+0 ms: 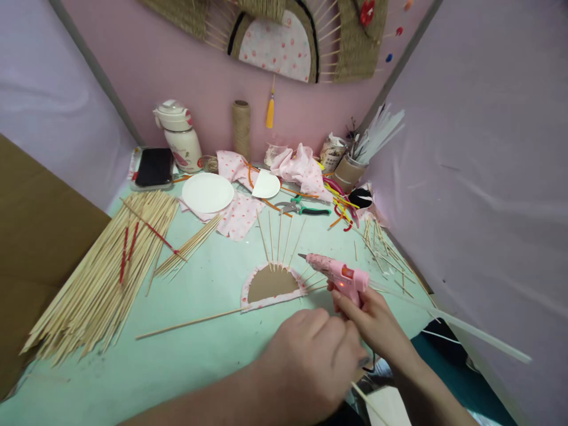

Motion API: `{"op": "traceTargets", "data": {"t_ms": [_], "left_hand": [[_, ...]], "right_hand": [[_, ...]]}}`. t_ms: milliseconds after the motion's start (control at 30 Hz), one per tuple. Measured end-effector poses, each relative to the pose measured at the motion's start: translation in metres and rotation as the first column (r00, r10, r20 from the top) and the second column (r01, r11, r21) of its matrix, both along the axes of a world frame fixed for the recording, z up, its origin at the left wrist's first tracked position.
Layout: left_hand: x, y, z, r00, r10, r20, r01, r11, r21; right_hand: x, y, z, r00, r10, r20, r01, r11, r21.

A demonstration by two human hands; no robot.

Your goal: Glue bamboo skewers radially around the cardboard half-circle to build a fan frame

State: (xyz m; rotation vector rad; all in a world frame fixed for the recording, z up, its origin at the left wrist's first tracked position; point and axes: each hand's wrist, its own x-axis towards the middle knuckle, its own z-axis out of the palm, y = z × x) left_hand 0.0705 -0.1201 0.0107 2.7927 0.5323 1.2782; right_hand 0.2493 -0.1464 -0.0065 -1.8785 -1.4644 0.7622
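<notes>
My right hand point(377, 316) is wrapped round the grip of a pink glue gun point(337, 275), its nozzle pointing left and a long clear glue stick point(483, 337) trailing from the rear. My left hand point(310, 361) is closed in front of my right wrist, and a thin bamboo stick point(369, 403) comes out below it; the fingertips are mostly hidden. Beyond both hands a half-round cardboard piece point(273, 285) with a dotted fabric edge lies on the table. Several bamboo sticks point(279, 239) fan out from its curved side, and one long stick point(189, 324) extends left from its lower corner.
A large pile of bamboo sticks point(106, 266) covers the left side. Green-handled pruning shears point(313, 210), a white oval point(207, 193) and dotted fabric point(242, 219) lie at the back. A bottle point(183, 145) and a twine spool point(241, 130) stand against the wall; stick offcuts point(390, 254) lie right.
</notes>
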Motion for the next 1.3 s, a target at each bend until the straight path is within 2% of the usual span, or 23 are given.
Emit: {"op": "traceTargets", "data": {"t_ms": [67,200,333,500,633,833,1100,1300], "left_hand": [[-0.012,0.004,-0.021,0.995,0.025,-0.094,-0.029,0.999,-0.041],[-0.026,0.015,-0.054,0.965,0.183,-0.19,-0.201,0.977,-0.078],[-0.029,0.019,-0.067,0.922,0.259,-0.288,-0.294,0.952,-0.088],[-0.03,0.018,-0.077,0.912,0.287,-0.292,-0.322,0.943,-0.08],[-0.031,0.019,-0.081,0.9,0.273,-0.34,-0.324,0.94,-0.103],[-0.032,0.019,-0.076,0.892,0.256,-0.373,-0.325,0.936,-0.134],[-0.032,0.023,-0.073,0.908,0.262,-0.328,-0.313,0.943,-0.112],[-0.032,0.02,-0.075,0.892,0.271,-0.363,-0.333,0.936,-0.119]], "right_hand": [[0.005,0.001,-0.001,0.999,-0.002,-0.047,-0.005,0.99,-0.14],[0.006,-0.002,-0.003,0.997,0.036,-0.072,-0.053,0.969,-0.243],[0.004,-0.002,-0.003,0.995,0.087,-0.047,-0.096,0.957,-0.275],[0.004,0.002,0.002,0.994,0.111,0.015,-0.103,0.962,-0.251],[0.003,0.005,0.006,0.989,0.147,0.009,-0.14,0.958,-0.251],[0.004,0.008,0.006,0.99,0.143,0.013,-0.136,0.963,-0.232],[0.004,0.007,0.006,0.989,0.144,0.007,-0.139,0.964,-0.225],[0.004,0.006,0.006,0.989,0.144,0.015,-0.137,0.964,-0.228]]}}
